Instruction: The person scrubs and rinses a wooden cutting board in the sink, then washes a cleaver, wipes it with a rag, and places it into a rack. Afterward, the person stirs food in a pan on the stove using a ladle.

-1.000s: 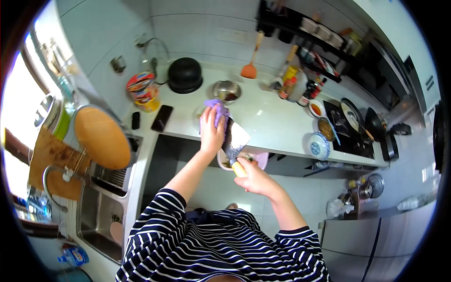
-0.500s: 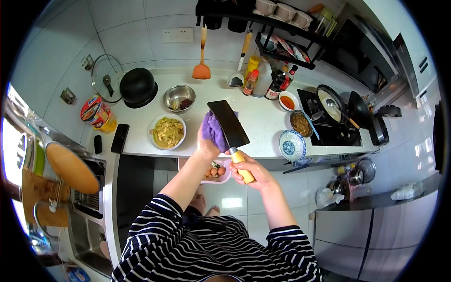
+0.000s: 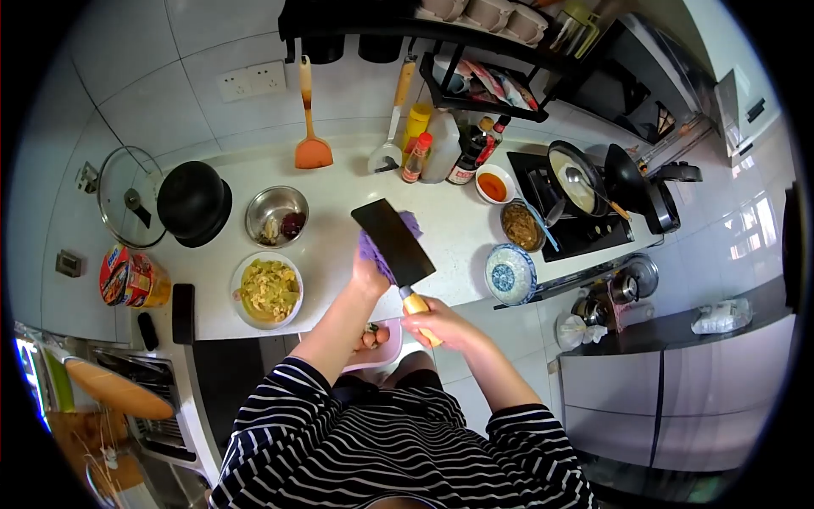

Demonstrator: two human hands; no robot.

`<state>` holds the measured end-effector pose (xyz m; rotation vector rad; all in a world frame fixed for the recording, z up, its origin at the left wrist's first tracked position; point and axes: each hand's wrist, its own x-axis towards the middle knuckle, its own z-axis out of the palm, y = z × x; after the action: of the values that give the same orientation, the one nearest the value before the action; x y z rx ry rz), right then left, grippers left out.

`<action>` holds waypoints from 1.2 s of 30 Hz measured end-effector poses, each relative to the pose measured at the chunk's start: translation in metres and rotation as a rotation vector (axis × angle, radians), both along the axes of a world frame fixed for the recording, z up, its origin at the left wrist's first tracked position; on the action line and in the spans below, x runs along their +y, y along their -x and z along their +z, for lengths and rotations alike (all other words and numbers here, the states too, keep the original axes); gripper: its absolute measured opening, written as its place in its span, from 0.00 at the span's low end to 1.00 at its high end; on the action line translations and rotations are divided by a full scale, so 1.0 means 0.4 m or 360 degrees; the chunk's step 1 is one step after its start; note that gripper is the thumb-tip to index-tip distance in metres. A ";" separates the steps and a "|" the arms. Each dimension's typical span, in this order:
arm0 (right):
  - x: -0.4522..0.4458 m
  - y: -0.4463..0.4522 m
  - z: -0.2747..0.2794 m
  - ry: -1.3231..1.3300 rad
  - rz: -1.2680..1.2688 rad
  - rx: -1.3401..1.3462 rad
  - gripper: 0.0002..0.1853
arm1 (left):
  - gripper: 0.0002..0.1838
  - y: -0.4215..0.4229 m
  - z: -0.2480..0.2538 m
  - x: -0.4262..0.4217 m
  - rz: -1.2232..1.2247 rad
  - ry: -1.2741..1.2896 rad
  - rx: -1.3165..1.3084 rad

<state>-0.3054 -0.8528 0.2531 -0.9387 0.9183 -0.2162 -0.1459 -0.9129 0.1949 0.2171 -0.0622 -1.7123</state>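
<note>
My right hand is wrapped round the yellow handle of a cleaver, whose dark blade points up and to the left over the counter's front edge. Behind the blade, a purple cloth bunches out on both sides. My left hand is closed on the cloth, its fingers partly hidden by the blade. To the left stand a plate of yellow-green food and a steel bowl with dark and pale bits in it.
A patterned bowl, a bowl of brown food and a bowl of red sauce stand right, beside the stove. Bottles line the back. A pink basin with eggs lies below the counter edge.
The view has swung to the right, so the counter items sit further left. The cleaver's blade has turned its dark face up, and the cloth is now mostly behind it.
</note>
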 end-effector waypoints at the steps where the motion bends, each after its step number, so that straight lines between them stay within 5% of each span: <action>1: 0.004 0.001 0.007 -0.0061 -0.0013 -0.0080 0.07 | 0.24 -0.008 -0.020 -0.018 0.0037 0.0166 0.0014; 2: 0.002 0.005 0.011 -0.0123 -0.0028 -0.0158 0.06 | 0.25 -0.009 -0.037 -0.033 0.0073 0.0331 0.0028; 5: -0.050 0.024 -0.006 -0.0406 -0.0120 -0.0399 0.06 | 0.25 0.063 0.020 -0.034 0.0196 -0.0170 -0.0249; 8: -0.126 0.061 -0.007 -0.0871 -0.0088 -0.0899 0.07 | 0.28 0.102 -0.042 -0.056 0.0008 -0.0162 -0.0465; 13: -0.234 0.159 -0.040 -0.1433 0.0140 -0.1557 0.11 | 0.22 0.127 0.014 -0.101 0.0337 -0.0400 -0.0553; 17: -0.336 0.255 0.005 -0.0483 -0.0105 -0.0285 0.11 | 0.23 0.162 -0.035 -0.135 0.0645 -0.0572 -0.0974; 24: -0.408 0.321 -0.057 0.0225 -0.0109 -0.0115 0.08 | 0.21 0.322 0.011 -0.129 0.0604 -0.0560 -0.0909; 29: -0.416 0.333 -0.037 0.0577 -0.0070 0.0087 0.10 | 0.29 0.296 -0.091 -0.118 0.0500 -0.0708 -0.1737; 33: -0.407 0.352 0.034 0.0637 -0.0067 0.0177 0.13 | 0.34 0.265 -0.135 -0.102 0.0046 -0.0852 -0.2191; 36: -0.411 0.371 0.054 0.0696 -0.0057 0.0106 0.14 | 0.37 0.237 -0.198 -0.100 -0.0150 -0.0408 -0.2591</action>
<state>-0.4538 -1.0174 0.2748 -1.3393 0.9686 -0.4298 -0.2406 -0.9531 0.1159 1.7476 -1.0412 -1.2068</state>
